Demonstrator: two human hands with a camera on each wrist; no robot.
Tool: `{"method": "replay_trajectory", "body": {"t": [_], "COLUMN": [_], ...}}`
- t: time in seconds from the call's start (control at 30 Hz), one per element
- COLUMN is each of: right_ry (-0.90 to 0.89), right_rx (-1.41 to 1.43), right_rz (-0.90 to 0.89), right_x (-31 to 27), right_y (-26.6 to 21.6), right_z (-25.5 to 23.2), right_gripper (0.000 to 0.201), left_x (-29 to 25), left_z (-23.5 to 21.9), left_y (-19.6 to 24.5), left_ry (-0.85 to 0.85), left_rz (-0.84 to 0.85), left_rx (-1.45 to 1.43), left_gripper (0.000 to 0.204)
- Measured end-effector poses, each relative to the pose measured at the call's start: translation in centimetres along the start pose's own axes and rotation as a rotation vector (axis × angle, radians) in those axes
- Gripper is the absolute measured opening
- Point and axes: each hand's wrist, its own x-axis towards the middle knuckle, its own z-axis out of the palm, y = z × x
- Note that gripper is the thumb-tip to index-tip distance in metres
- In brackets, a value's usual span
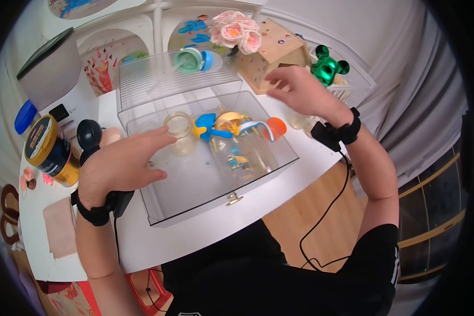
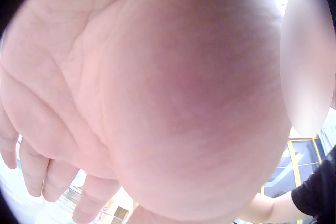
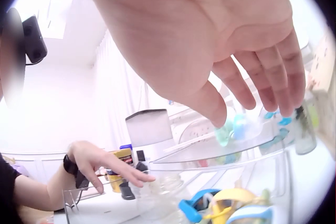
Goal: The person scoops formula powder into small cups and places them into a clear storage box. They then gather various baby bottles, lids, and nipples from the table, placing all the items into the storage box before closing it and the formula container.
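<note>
My left hand [image 1: 122,164] hovers over the left side of a clear plastic box [image 1: 195,195], fingers spread and thumb apart. Just past its fingertips, an open glass jar [image 1: 180,138] stands inside the box. Farther right, my right hand [image 1: 303,94] is raised beyond the box's right edge, fingers loosely bent and holding nothing; small clear jars [image 1: 298,120] show below it. Also in the box are a blue and yellow plastic toy [image 1: 210,127], a large clear container [image 1: 242,155] and an orange round piece [image 1: 276,128]. The right wrist view shows that palm with its fingers [image 3: 273,74] hanging down.
Behind the box, its ribbed clear lid [image 1: 152,87] carries a green-topped cup [image 1: 188,60]. A wooden house [image 1: 274,45], pink flowers [image 1: 236,31] and a green shiny bear figure [image 1: 326,66] stand at the back. A yellow-lidded tub [image 1: 50,147] and a pink cloth [image 1: 60,226] are at left.
</note>
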Motion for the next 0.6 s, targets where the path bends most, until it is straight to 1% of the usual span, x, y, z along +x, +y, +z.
{"method": "replay_trajectory", "body": {"t": [0.1,0.2,0.23,0.3,0.4,0.43,0.53,0.57,0.6], "right_ry": [0.043,0.0,-0.054,-0.143,-0.227,-0.246,-0.209,-0.124,-0.022], "right_rx": [-0.114,-0.112,-0.097,-0.119,-0.104,-0.091,-0.12,-0.064,-0.12], "right_rz": [0.179,0.138,0.121,0.073,0.055,0.055,0.057,0.037,-0.047], "right_x": [-1.2,-3.2,-3.8,-5.1,-6.5,-6.8,-7.1,-7.1,-7.3], "right_y": [2.3,6.7,7.7,7.9,7.9,8.0,8.5,8.5,8.9], "right_z": [-1.7,0.0,0.7,1.9,4.6,5.5,7.4,7.7,8.1], "right_gripper": [0.033,0.031,0.036,0.044,0.055,0.058,0.06,0.054,0.052], "left_x": [-0.2,-0.1,-0.2,0.2,1.2,1.6,1.8,2.1,2.1], "left_z": [-0.6,-0.6,-0.4,0.1,-1.1,-0.5,-0.4,-0.3,-0.4], "left_y": [0.6,0.5,0.0,-0.7,0.5,1.3,0.8,0.7,0.6], "left_ry": [0.0,0.027,0.103,0.255,0.295,0.478,0.575,0.654,0.627], "left_rz": [0.001,-0.009,0.045,0.153,0.016,0.024,0.037,0.071,0.01], "left_rx": [-0.026,0.007,0.026,0.061,-0.281,-0.357,-0.219,-0.186,-0.194], "left_gripper": [0.069,0.07,0.065,0.054,0.038,0.026,0.029,0.015,0.01]}}
